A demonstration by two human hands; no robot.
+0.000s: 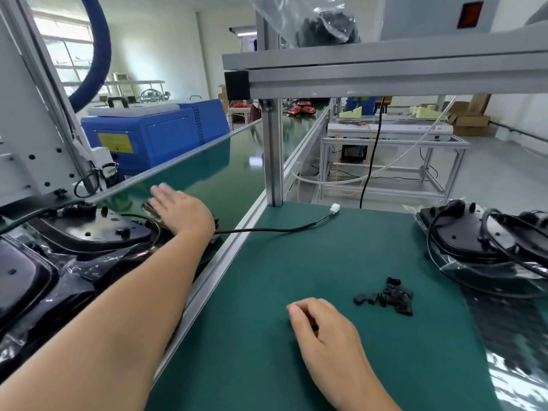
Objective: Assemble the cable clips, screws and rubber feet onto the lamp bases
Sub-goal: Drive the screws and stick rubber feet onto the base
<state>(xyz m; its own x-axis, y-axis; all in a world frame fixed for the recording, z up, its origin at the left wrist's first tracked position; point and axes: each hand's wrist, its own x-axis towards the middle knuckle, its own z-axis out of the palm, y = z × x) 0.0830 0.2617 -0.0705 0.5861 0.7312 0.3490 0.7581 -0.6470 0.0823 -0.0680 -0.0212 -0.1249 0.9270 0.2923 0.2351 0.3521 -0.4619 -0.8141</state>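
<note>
Open green bench (267, 292) ahead of me; cable clips (385, 296), a cable (267, 230) and bagged lamp bases (480, 235) hem it in.

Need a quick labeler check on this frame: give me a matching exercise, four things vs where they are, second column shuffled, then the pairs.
Things:
1. left hand
2. right hand
3. clips
4. white plug

Places:
A. far edge of the green mat, at the end of a black cable
B. near middle of the mat, fingers curled
C. loose pile on the mat, beyond the right hand and to its right
D. flat on a lamp base on the conveyor, left of the mat

Pairs: 1-D, 2-B, 3-C, 4-A
</note>
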